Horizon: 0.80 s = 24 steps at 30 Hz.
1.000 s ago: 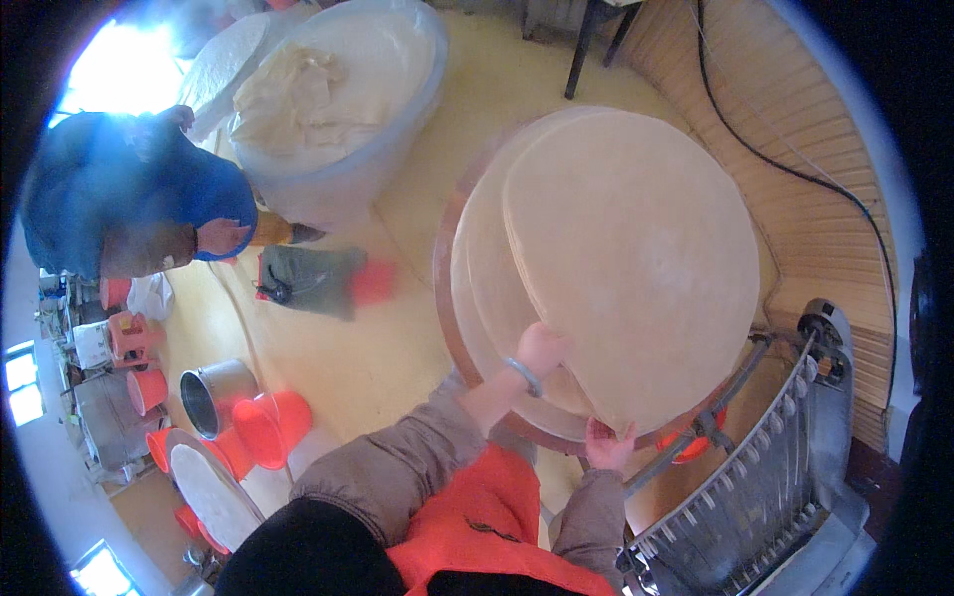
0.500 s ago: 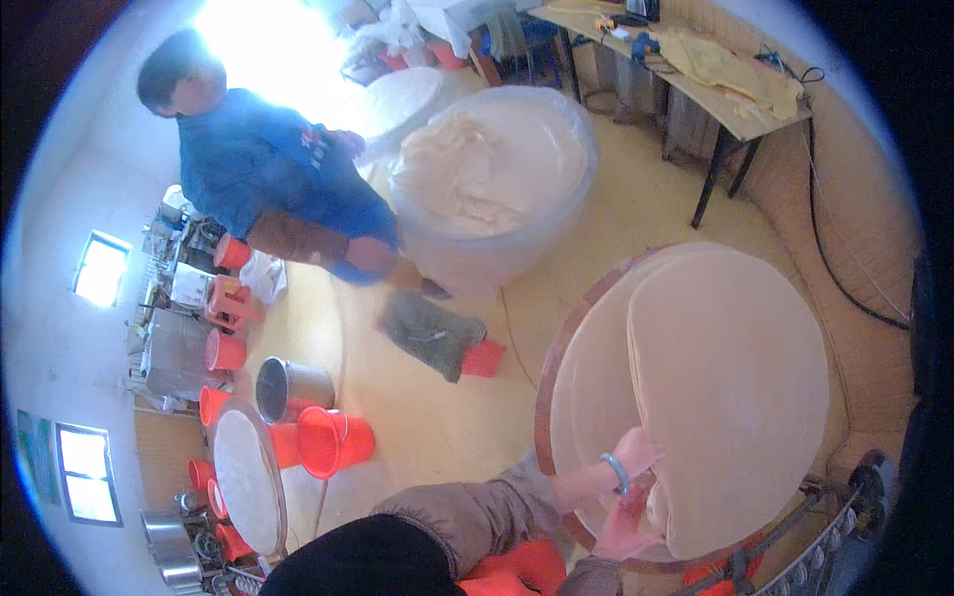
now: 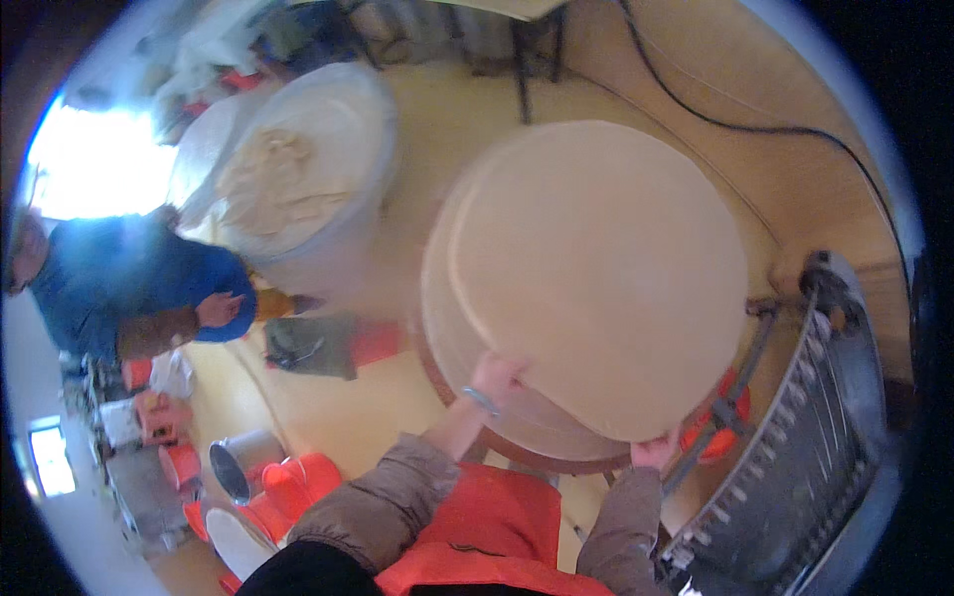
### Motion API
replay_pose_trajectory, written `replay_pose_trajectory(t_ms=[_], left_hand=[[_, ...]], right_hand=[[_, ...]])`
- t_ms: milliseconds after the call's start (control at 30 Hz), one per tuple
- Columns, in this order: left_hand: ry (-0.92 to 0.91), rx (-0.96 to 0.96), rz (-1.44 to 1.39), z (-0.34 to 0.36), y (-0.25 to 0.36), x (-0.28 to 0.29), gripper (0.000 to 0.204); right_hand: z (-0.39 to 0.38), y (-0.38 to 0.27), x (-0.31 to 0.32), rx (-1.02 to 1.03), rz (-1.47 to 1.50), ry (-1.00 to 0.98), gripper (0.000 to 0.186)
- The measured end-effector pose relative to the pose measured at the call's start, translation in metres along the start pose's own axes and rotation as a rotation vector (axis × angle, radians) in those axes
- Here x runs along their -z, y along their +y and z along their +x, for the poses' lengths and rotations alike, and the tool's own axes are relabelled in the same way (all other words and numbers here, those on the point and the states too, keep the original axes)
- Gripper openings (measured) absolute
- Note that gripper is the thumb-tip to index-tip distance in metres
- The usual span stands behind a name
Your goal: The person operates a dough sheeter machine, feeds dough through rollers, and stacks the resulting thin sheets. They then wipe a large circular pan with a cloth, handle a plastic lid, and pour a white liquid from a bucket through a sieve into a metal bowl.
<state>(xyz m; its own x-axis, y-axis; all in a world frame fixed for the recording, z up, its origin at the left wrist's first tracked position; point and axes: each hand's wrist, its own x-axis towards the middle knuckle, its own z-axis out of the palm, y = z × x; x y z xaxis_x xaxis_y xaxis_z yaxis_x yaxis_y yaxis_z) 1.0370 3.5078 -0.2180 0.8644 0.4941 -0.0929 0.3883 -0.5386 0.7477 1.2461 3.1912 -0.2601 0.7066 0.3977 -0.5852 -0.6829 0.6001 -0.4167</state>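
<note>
Left hand (image 3: 497, 379) and right hand (image 3: 653, 452) are held farther apart than half a second ago. Fingertips are blurred; the pale sheet (image 3: 606, 278), spread just beyond on the round board (image 3: 542, 462), is gripped at its near-side edge by both. The board is bordered at right by a metal machine (image 3: 785, 477), at left by yellow floor (image 3: 363, 405).

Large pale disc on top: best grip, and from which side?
Probably the near rim, from the person's side, where the left hand and right hand are, spread apart: the pale disc is wide and flat, its near-left edge exposed above the lower layer.
</note>
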Motion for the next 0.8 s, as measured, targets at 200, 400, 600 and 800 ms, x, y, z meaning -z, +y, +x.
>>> replay_pose_trajectory(t_ms=[200,400,600,800], left_hand=[[0.215,0.893,-1.471,-0.002,0.001,-0.010,0.015],[0.305,0.943,-1.385,0.012,-0.011,0.003,0.019],[0.290,0.910,-0.925,0.040,0.026,0.047,0.021],[0.299,0.725,-0.657,0.081,0.053,0.075,0.017]], right_hand=[[0.007,-0.011,0.013,-0.109,-0.232,0.254,0.031],[-0.008,-0.016,-0.020,-0.006,-0.464,0.238,0.035],[-0.012,-0.055,-0.076,0.132,-0.572,0.189,0.034],[0.005,-0.078,-0.097,0.098,-0.456,0.193,0.027]])
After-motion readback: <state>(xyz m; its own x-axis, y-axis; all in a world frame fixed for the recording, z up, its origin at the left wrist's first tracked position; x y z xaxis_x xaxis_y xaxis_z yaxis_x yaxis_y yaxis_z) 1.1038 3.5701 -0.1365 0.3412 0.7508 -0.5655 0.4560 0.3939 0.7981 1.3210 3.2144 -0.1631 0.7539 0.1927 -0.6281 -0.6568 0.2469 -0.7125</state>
